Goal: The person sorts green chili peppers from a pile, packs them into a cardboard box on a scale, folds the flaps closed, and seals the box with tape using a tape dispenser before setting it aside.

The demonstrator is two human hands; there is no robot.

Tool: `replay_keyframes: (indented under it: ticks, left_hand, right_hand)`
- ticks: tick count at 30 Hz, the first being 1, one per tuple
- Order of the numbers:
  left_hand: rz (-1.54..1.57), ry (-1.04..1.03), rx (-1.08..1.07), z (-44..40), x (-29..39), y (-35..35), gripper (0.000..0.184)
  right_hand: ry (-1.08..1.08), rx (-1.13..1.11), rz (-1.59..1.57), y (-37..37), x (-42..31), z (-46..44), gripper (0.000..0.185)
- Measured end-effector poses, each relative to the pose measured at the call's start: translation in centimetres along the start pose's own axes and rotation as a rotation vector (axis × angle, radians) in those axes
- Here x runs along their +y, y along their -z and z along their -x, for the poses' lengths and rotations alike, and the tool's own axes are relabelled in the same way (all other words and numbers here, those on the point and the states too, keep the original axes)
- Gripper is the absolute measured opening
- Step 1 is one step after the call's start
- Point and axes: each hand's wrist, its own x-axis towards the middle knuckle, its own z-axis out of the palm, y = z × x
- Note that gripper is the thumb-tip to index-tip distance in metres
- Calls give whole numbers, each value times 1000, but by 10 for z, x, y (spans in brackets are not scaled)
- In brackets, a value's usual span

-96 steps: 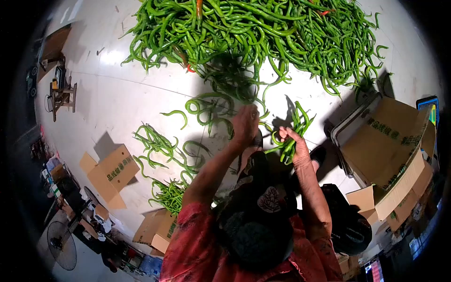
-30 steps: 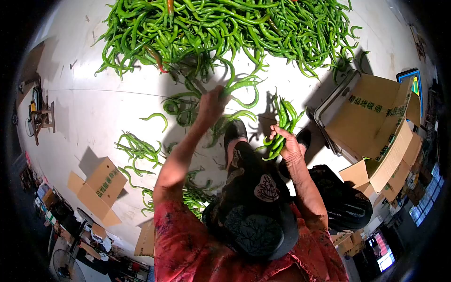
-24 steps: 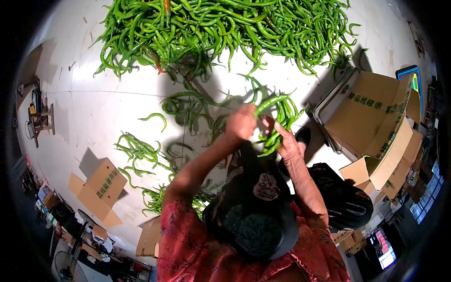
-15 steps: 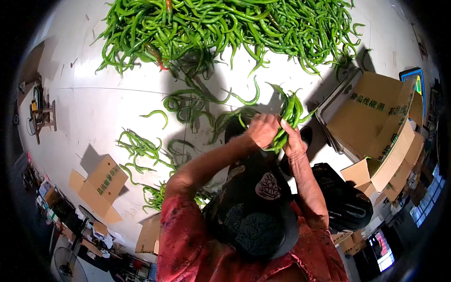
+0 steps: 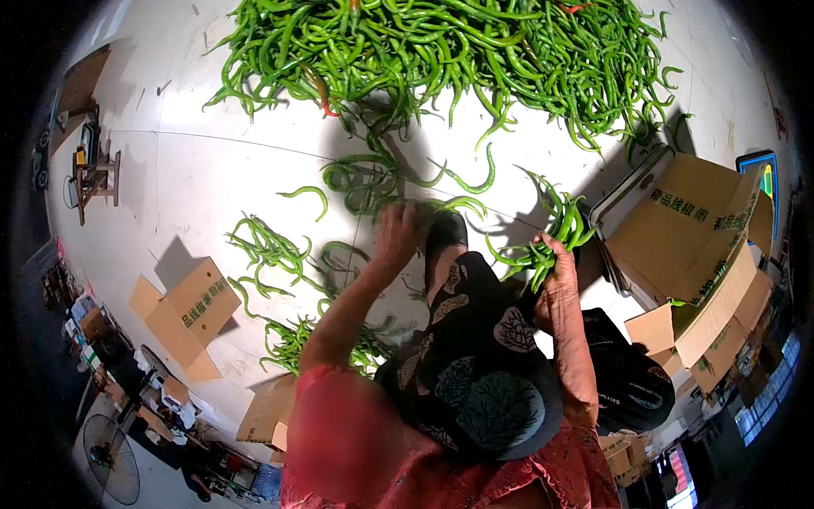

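Note:
My right hand [image 5: 555, 261] is closed around a bunch of long green chili peppers [image 5: 562, 222], which stick out above and below the fingers. My left hand [image 5: 398, 236] is low over the floor beside my knee, at some loose green chili peppers [image 5: 365, 182]. Its fingers point away from me in shadow, and whether they grip a pepper is hidden. A single curved pepper [image 5: 309, 197] and a small bunch of peppers [image 5: 267, 248] lie left of this hand. Another small pile [image 5: 297, 343] sits closer to my body.
A big heap of green chili peppers [image 5: 441, 59], with a few red ones, covers the far floor. An open cardboard box [image 5: 670, 220] leans at the right. A smaller carton [image 5: 195, 310] stands at the left, a small wooden stool [image 5: 100, 180] beyond it. A fan [image 5: 110, 458] is at lower left.
My left hand has left the bunch and moved left and down to the floor peppers. My right hand keeps the bunch, now slightly farther right. The whole view has shifted a little.

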Motion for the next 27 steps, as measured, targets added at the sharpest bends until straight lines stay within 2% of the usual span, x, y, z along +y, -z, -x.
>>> replay_keyframes:
  ticks: [3,6,9,11,13,16,19,20,23,26,27]
  left_hand:
    - [179,-79,171,-39,5,-47,53]
    - [601,-15,-55,-87,59,12,51]
    - [128,-171,242,-100,-8,-15,49]
    - [-138,-68,299,-105,-28,43,45]
    - [-337,69,206,-102,-57,52,39]
    - [-390,-14,48,-96,-77,57,37]
    - [-105,-88,50,-104,-76,57,34]
    - [-43,-238,158,-108,-81,47,31]
    - [179,-257,137,-129,-44,61,28]
    - [131,-134,153,-147,-28,58,31]
    - [125,-161,119,-151,-31,52,33]
  right_hand:
    - [-4,-26,-36,-7,4,0,30]
    - [21,13,-87,-9,-4,6,31]
    - [69,-32,-98,5,-15,9,30]
    - [57,-24,-71,11,-18,13,28]
    - [20,-14,-93,18,-15,13,27]
    - [-30,87,-80,7,-14,22,27]
    - [-13,101,-97,1,-16,23,25]
    - [4,69,-119,3,-16,23,27]
    - [-13,110,-132,0,-18,26,26]
    - [-30,124,-122,3,-16,27,24]
    - [-36,132,-123,6,-16,27,25]
